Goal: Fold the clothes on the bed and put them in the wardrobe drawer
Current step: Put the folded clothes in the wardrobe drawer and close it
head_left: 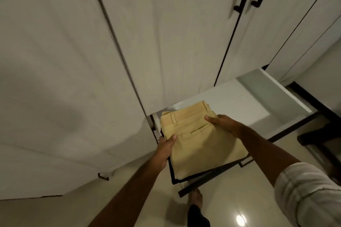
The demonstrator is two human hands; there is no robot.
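Both hands, left hand (165, 148) and right hand (222, 122), grip the folded tan cotton trousers (199, 140) above the open white wardrobe drawer (239, 101); lower level, releasing together.

Both forearms are bare from wrist to elbow, no watch, rings or bands on the left hand (164, 150) or the right hand (224, 123) as far as I can see. The right arm has a pale off-white fabric sleeve (306, 192) rolled up and bunched into soft creases near the elbow; the left arm shows no sleeve in frame. Down below there's a bare foot (196, 197) poking out of a dark trouser leg (197, 216).
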